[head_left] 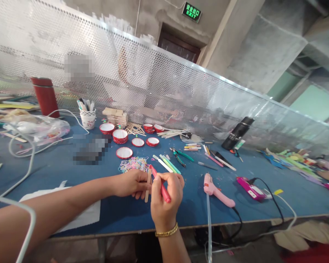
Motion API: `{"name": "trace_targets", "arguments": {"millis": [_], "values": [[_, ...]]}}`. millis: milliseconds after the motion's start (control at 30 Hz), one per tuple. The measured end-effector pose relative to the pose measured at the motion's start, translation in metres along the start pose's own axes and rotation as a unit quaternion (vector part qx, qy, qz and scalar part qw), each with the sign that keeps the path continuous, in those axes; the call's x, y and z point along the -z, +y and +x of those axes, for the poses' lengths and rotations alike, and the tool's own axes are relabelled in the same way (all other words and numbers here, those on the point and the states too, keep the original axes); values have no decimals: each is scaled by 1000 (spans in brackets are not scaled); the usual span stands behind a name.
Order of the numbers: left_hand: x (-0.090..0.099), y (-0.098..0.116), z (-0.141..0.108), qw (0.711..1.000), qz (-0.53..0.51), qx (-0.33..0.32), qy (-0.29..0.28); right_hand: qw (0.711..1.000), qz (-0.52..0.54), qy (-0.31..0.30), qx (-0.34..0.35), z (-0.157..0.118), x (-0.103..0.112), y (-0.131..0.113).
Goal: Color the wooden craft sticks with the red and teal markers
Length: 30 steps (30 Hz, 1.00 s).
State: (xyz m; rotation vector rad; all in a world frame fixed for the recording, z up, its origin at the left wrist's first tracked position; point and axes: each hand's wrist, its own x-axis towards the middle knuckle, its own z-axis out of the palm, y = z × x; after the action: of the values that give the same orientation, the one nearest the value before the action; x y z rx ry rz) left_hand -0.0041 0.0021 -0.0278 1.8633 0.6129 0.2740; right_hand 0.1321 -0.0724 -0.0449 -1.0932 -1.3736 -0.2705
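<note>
My left hand (134,183) is closed on a wooden craft stick (147,185), held nearly upright above the table. In my right hand (168,193) is a red marker pen (164,191), its tip at the upper part of the stick. Just beyond my hands lies a heap of pastel rubber bands (133,164). Several white and green marker pens (167,164) rest beside the heap. Behind it are several red-rimmed round lids (124,152), some of them stacked.
A pink glue gun (218,191) and a magenta device (250,189) with cables lie to the right. Green-handled pliers (178,157) are near the middle. Farther back stand a paper cup of pens (87,118), a red flask (45,98) and a tilted black bottle (237,134), along a perforated metal screen.
</note>
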Motion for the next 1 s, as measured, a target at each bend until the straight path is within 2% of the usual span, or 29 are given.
{"name": "trace_targets", "arguments": {"millis": [1000], "values": [[1,-1,1,1000,8,5,2,1000,-3,9,-2,0,0,1]]}}
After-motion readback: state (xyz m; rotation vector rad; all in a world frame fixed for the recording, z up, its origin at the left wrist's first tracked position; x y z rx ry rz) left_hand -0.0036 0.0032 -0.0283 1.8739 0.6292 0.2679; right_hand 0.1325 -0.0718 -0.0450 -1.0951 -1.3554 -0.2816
